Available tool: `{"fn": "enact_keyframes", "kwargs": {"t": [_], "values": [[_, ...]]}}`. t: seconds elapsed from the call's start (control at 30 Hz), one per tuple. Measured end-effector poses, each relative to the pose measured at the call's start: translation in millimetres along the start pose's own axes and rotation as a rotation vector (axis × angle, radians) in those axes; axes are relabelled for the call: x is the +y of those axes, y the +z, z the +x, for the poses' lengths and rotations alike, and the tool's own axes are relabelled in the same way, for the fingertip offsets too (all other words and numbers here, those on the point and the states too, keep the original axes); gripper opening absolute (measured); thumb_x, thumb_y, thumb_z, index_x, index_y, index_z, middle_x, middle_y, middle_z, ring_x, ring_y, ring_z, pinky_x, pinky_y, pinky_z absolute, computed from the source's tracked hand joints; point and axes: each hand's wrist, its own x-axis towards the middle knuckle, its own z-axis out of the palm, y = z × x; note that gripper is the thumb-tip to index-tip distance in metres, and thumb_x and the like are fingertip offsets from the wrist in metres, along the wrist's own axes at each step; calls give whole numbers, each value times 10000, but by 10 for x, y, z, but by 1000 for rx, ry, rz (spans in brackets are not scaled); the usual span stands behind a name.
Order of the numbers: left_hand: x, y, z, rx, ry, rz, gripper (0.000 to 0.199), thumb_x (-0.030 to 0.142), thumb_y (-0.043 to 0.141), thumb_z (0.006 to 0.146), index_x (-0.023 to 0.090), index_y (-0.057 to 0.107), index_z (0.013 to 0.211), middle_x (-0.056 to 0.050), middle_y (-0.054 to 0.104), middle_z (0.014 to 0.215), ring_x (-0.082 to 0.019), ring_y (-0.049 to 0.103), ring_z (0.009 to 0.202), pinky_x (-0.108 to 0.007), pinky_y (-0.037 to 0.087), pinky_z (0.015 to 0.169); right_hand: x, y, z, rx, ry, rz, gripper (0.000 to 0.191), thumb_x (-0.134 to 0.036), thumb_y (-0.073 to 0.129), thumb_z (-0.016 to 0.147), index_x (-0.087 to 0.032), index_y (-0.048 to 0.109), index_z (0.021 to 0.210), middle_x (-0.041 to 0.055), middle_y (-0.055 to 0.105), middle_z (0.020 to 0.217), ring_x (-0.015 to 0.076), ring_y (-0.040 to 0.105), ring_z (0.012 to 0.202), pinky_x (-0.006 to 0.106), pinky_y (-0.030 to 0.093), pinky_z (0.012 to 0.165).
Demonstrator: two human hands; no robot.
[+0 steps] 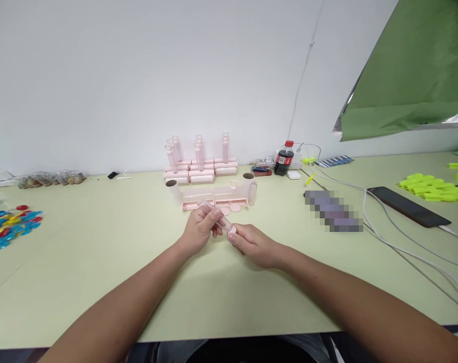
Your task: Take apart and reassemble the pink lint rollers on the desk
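Observation:
My left hand (199, 228) is closed round the middle of a clear pink tube (223, 222), which is tilted with its far end up to the left. At the near end, the fingers of my right hand (254, 245) pinch its pale pink round cap (232, 230). Just beyond my hands lies an opened pink case (191, 205) with a clear lid, partly covered by my left hand. Small pink discs (235, 207) lie in front of it. Another clear pink tube (253, 193) stands upright to its right.
Paper rolls (173, 195) flank the case. Behind are pink boxes (201, 176) with upright tubes (225, 150). A cola bottle (284, 159), cables (380, 229), a black phone (408, 205) and yellow pieces (421, 186) are right. Colourful pieces (11, 227) and bagged items (51, 179) are left.

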Motion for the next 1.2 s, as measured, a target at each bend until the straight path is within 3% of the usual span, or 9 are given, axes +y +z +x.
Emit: {"fn": "enact_keyframes", "kwargs": {"t": [0.1, 0.2, 0.37, 0.43, 0.57, 0.63, 0.9, 1.07, 1.2], "values": [[27, 29, 14, 24, -48, -103, 499, 658, 547, 763, 173, 532, 650, 2, 534, 456, -110, 480, 381, -230, 360, 374, -41, -9, -27, -52, 8, -51, 355, -428, 303, 984, -201, 482, 779, 16, 560, 796, 152, 481, 722, 274, 382, 687], [90, -71, 54, 171, -14, -108, 516, 665, 370, 839, 206, 454, 619, 23, 460, 422, -107, 418, 344, -243, 329, 359, -40, -11, -41, -100, -21, -140, 326, -438, 329, 976, -206, 443, 776, 3, 507, 754, 142, 435, 673, 269, 361, 656], [258, -660, 170, 486, 203, 599, 418, 569, 455, 843, 195, 505, 662, -11, 567, 572, -137, 530, 541, -254, 401, 520, 31, 9, -8, -23, 26, -101, 240, -407, 453, 932, -196, 545, 862, 0, 524, 771, 136, 438, 672, 259, 353, 632], [302, -916, 214, 533, 120, 906, 394, 545, 456, 848, 200, 491, 660, -17, 579, 611, -160, 548, 610, -265, 393, 568, 78, 17, 12, 34, 86, -119, 224, -377, 493, 907, -193, 603, 970, 27, 569, 863, 150, 469, 719, 271, 367, 655], [265, -1212, 264, 418, -179, 1156, 410, 581, 435, 840, 213, 483, 666, -28, 609, 656, -192, 562, 612, -277, 355, 538, 152, 17, 31, 122, 233, -118, 357, -332, 509, 883, -207, 554, 1214, 16, 550, 826, 158, 483, 714, 281, 368, 650], [206, -1263, 274, 357, -252, 1184, 417, 597, 463, 813, 216, 481, 644, -36, 621, 671, -200, 570, 607, -279, 346, 522, 166, 12, 29, 134, 263, -84, 353, -323, 524, 870, -221, 509, 1207, -18, 509, 766, 147, 466, 682, 269, 357, 632], [105, -1281, 293, 366, -331, 1192, 377, 589, 540, 757, 214, 574, 737, -64, 671, 762, -230, 621, 682, -281, 367, 535, 170, 44, 23, 76, 240, 38, 184, -323, 623, 800, -221, 512, 905, -53, 444, 713, 115, 411, 636, 240, 313, 586], [104, -1284, 294, 349, -366, 1179, 391, 597, 574, 721, 220, 597, 820, -65, 689, 869, -239, 642, 754, -283, 398, 560, 185, 73, 23, 72, 263, 133, 195, -353, 623, 807, -205, 603, 932, -46, 408, 696, 109, 389, 618, 237, 297, 560], [329, -1251, 253, 383, -428, 1195, 487, 625, 612, 679, 206, 595, 926, -90, 694, 956, -253, 653, 780, -282, 410, 552, 187, 78, 33, 114, 324, 246, 320, -418, 629, 808, -197, 615, 1039, -49, 396, 689, 101, 383, 587, 236, 302, 542]]}}
